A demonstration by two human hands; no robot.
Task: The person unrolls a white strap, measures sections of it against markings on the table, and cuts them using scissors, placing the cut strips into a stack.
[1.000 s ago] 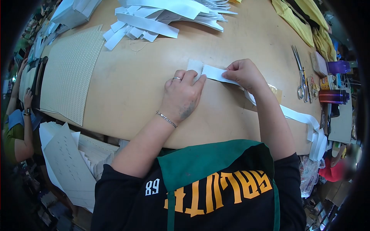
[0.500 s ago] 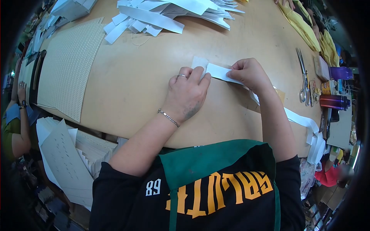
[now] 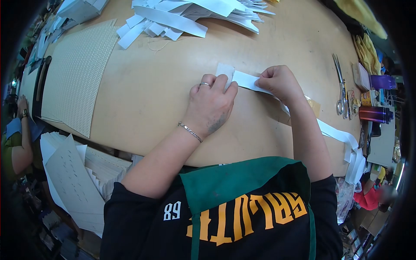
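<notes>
A long white strip (image 3: 247, 80) runs from between my hands, under my right forearm and on towards the table's right edge. My right hand (image 3: 281, 85) is closed in a pinch on the strip near its end. Beside that end lies a small pale rectangular piece (image 3: 224, 70). The curled fingers of my left hand (image 3: 213, 99) press on this piece against the table, with the thumb at the strip's end. Whether the piece and strip overlap is hard to see under the fingers.
White strips (image 3: 186, 17) are heaped at the back. Textured cream sheets (image 3: 80, 78) lie left. Scissors (image 3: 341, 93), a purple bottle (image 3: 375, 115) and yellow cloth (image 3: 367, 52) are at right. A brown piece (image 3: 313, 105) sits by my right forearm. Another person's arm (image 3: 25, 134) shows far left.
My hands and the strip stay almost still. At the upper right, the yellow cloth has been lifted up and right, and another person's hands there have left the view.
</notes>
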